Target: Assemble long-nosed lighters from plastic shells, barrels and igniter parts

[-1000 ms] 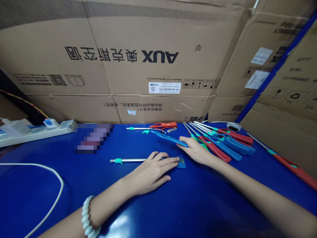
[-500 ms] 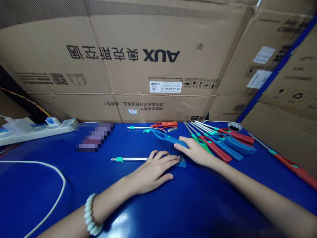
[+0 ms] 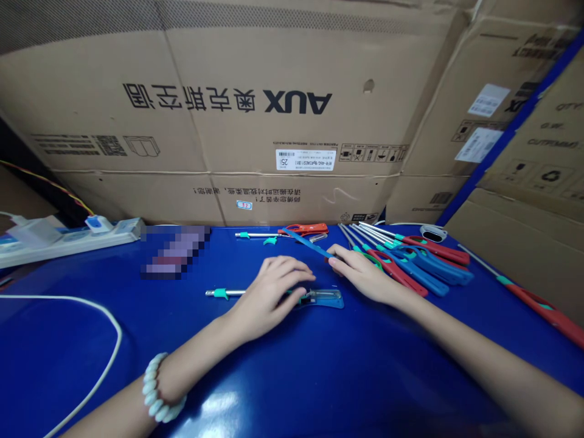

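My left hand (image 3: 269,289) rests curled over a long-nosed lighter (image 3: 319,298) lying flat on the blue table (image 3: 292,377); its clear blue body shows to the right of my fingers and its metal tube with a teal collar (image 3: 221,294) sticks out to the left. My right hand (image 3: 362,274) pinches the end of a thin blue handle piece (image 3: 305,242), lifted at a slant above the table. A small teal part (image 3: 270,241) lies just behind it.
A row of several red, blue and green lighters (image 3: 410,258) lies right of my right hand. A red lighter (image 3: 301,230) lies by the cardboard boxes (image 3: 292,103). Another red one (image 3: 538,307) is far right. A power strip (image 3: 68,237) and white cable (image 3: 104,359) are left.
My left hand slid left along the lighter and curled, uncovering its clear blue body. My right hand lifted the blue handle piece and tilted it up.
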`<state>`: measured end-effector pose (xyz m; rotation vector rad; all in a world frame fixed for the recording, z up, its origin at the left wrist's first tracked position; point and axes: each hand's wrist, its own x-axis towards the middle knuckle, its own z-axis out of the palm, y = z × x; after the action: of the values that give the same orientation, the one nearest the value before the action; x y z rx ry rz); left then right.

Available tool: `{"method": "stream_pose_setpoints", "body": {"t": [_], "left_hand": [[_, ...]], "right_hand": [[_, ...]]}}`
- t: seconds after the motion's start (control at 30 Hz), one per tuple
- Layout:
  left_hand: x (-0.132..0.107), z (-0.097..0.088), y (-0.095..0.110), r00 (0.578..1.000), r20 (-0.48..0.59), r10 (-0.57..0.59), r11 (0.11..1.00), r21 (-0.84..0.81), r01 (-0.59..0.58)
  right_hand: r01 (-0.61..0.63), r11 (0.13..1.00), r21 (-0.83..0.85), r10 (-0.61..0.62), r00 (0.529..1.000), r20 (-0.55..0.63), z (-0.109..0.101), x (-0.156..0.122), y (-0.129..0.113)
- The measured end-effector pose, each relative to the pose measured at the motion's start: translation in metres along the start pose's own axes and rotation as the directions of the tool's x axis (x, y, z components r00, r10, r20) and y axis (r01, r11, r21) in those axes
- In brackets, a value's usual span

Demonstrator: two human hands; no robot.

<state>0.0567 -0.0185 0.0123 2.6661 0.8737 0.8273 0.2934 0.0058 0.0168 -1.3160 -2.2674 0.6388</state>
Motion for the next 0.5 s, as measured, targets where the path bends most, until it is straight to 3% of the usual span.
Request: {"method": "stream_pose_setpoints", "body": {"t": [0.07,0.13,0.23,0.37,0.5], "left_hand": [[0.0,-0.009,-0.003,0.984,-0.172,-0.039,0.999,0.002,0.04],[0.0,-0.018,-0.006,0.938,-0.339,-0.069,0.997,-0.004,0.072],[0.001,-0.03,-0.012,0.879,-0.452,-0.154,0.988,-0.061,0.142],[0.003,-0.037,-0.018,0.901,-0.348,-0.26,0.966,-0.103,0.239],[0.006,-0.033,-0.022,0.931,-0.217,-0.294,0.956,-0.076,0.284]], "right_hand": [[0.016,0.996,-0.085,-0.015,1.0,0.009,-0.003,-0.003,-0.003],[0.048,0.983,-0.179,-0.045,0.999,0.021,-0.005,-0.006,-0.007],[0.101,0.946,-0.308,-0.09,0.995,0.052,-0.007,-0.009,-0.014],[0.144,0.896,-0.419,-0.104,0.988,0.117,-0.012,-0.012,-0.023],[0.207,0.883,-0.422,-0.151,0.975,0.163,-0.017,-0.014,-0.026]]}}
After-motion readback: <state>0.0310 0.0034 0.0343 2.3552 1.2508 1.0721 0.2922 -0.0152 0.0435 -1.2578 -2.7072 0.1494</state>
